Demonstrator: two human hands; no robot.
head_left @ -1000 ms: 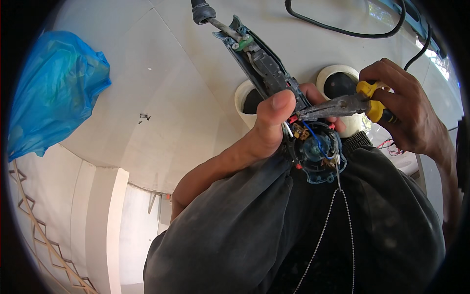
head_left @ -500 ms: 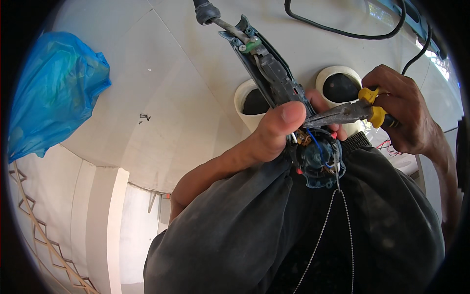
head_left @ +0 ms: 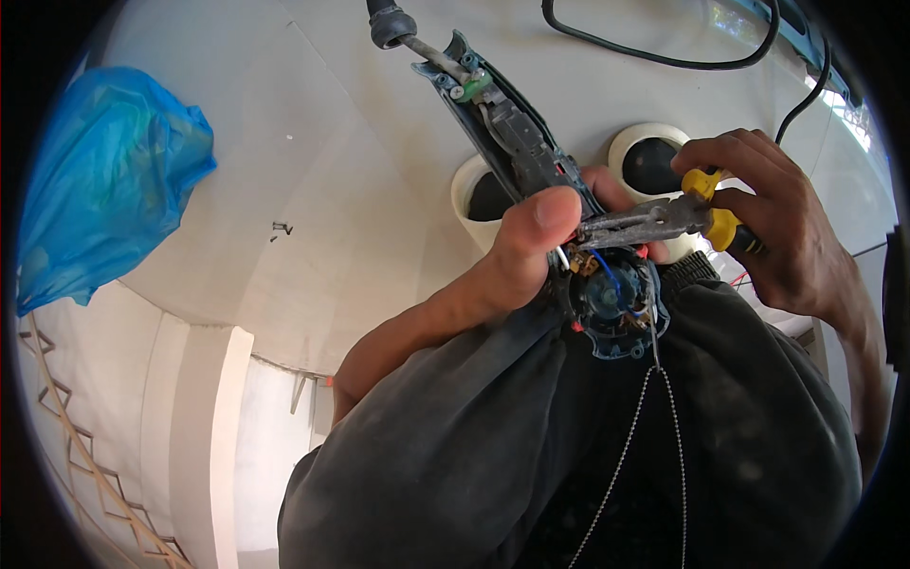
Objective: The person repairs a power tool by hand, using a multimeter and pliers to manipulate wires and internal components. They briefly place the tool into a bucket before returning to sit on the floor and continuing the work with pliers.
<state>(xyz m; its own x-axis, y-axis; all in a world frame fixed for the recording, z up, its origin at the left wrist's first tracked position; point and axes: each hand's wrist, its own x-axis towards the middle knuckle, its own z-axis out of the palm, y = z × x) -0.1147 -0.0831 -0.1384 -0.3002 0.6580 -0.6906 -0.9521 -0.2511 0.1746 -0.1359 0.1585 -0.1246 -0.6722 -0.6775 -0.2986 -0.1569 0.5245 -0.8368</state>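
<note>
My left hand [head_left: 533,230] is closed around the opened casing of a corded power tool [head_left: 531,152], its thumb on top and fingers behind. The casing slants over my knees. A dark switch block, a green clamp with screws, and blue and white wires show inside it. My right hand [head_left: 782,223] grips needle-nose pliers [head_left: 654,223] with yellow and black handles. The plier jaws reach into the casing beside my left thumb, by the wires. Whether they pinch anything is too small to tell.
A blue plastic bag [head_left: 114,180] lies at the left. Several small screws [head_left: 281,228] rest on the pale floor. Two round white things with dark middles [head_left: 649,163] are beyond my hands. A black cable [head_left: 664,64] curves at the upper right. A bead chain [head_left: 621,455] hangs over my lap.
Both hands, the casing and the pliers have shifted slightly left. The plier handles appear spread a little wider, and the jaw tips sit a bit higher by my left thumb.
</note>
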